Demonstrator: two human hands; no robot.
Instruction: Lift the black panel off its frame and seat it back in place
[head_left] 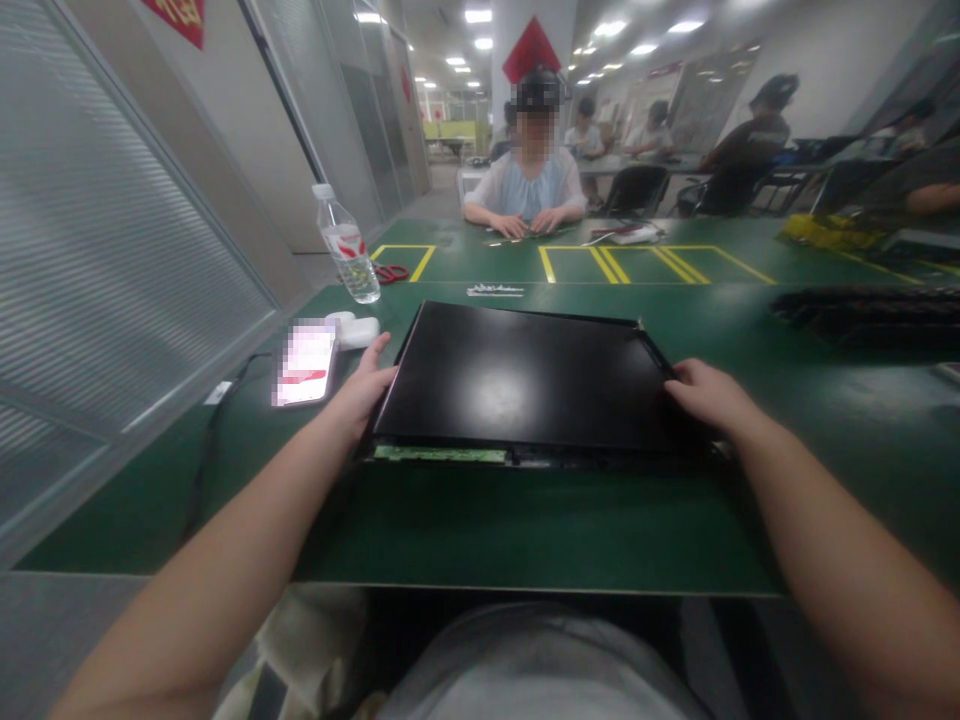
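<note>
A dark, glossy display panel (517,375) lies in or over a black frame in front of me, slightly tilted. Along its near edge runs a thin green circuit board strip (440,454). My left hand (367,385) holds the left edge, thumb up and the other fingers mostly hidden beneath. On the right edge, my right hand (709,395) is closed with its thumb over the rim and fingers out of sight. At the far right corner the panel and frame edges do not line up; a narrow gap shows between them.
On the green table (525,530) a lit phone (306,362), a white case (358,332), a water bottle (347,245) and red-handled scissors (392,273) stand left. Small white strips (495,291) lie behind the panel. Black items (870,315) lie right. A person (534,185) sits opposite.
</note>
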